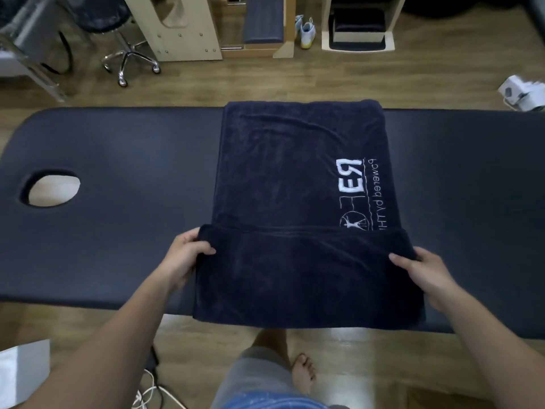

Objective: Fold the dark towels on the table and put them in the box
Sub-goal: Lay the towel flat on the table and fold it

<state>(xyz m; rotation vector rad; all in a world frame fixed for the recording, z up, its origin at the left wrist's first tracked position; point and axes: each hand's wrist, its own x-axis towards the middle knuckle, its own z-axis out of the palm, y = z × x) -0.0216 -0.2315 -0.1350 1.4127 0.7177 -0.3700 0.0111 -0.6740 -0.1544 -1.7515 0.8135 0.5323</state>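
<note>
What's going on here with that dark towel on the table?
A person is folding a dark towel laid across a padded table. The left hand and right hand each grip one side of the near flap, which is doubled over toward the white lettering. The fold is only partly done.

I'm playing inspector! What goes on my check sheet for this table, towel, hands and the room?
Surface: dark padded massage table with a face hole at its left end.
Job's things: one dark towel with white lettering lies across the table, near part folded over; no box clearly seen.
Clutter: nothing seen.
Grippers: left hand and right hand each grip an end of the folded flap.
Cables: white and dark cables on the floor, lower left.
Surroundings: wooden floor, wheeled stool, pair of shoes.
</note>
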